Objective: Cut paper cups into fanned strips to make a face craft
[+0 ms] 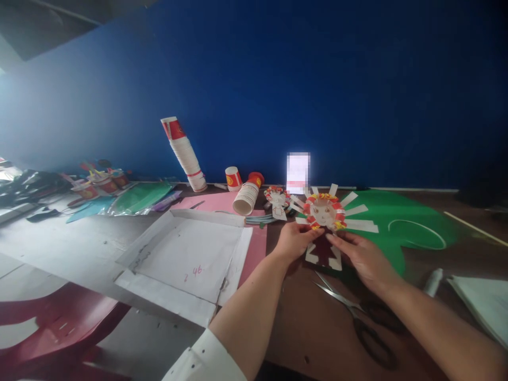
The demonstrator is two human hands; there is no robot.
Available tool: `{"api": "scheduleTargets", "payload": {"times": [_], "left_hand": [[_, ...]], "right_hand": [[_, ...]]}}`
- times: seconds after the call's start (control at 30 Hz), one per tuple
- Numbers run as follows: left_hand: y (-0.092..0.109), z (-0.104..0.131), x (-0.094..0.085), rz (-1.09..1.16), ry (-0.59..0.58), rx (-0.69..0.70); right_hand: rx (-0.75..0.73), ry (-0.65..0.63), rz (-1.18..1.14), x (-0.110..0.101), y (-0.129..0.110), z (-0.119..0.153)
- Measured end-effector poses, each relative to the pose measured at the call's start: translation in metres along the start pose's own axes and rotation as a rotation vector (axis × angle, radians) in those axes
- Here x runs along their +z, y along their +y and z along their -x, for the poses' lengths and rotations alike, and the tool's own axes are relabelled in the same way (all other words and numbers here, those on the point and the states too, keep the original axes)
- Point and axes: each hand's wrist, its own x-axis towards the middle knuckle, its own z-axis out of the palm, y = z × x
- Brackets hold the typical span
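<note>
A paper-cup doll point(322, 210) with a drawn face, a curled red, yellow and white rim and white strips fanning outward is held up over the brown table. Fingers of my left hand point(292, 242) pinch it low on the left side. My right hand point(365, 260) grips the lower right, thumb and fingers closed on it. Below the face hangs a white cut-out part point(335, 258) with a dark area at its middle. Black-handled scissors point(349, 304) lie on the table under my right forearm, blades pointing left. A smaller similar cup doll point(279, 203) stands just behind my left hand.
To the left lie an open white box lid point(190, 254) and pink paper point(256, 248). Behind them are a tall leaning cup stack point(186, 156) and another stack on its side point(246, 198). Green sheet point(420, 217), a marker point(433, 281) and white paper point(484, 299) lie right. A bright screen point(298, 172) stands behind.
</note>
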Motion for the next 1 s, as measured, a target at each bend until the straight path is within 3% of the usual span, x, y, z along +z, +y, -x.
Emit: {"api": "scheduleTargets", "payload": {"times": [0.17, 0.37, 0.5, 0.7, 1.0], "left_hand": [[-0.005, 0.001, 0.005, 0.166, -0.013, 0.070], [0.006, 0.006, 0.002, 0.161, 0.009, -0.128], [0.010, 0.006, -0.001, 0.094, 0.017, -0.182], [0.007, 0.005, 0.000, 0.238, 0.033, -0.115], [0.005, 0.003, 0.001, 0.258, 0.060, -0.079]], "right_hand": [[-0.013, 0.025, 0.013, -0.002, 0.003, -0.002], [-0.007, 0.005, 0.019, -0.002, 0.005, -0.002], [-0.009, -0.014, -0.005, -0.002, 0.004, -0.002], [-0.032, -0.036, 0.045, -0.003, 0.002, -0.001], [-0.002, -0.046, 0.004, -0.003, 0.003, -0.002]]}}
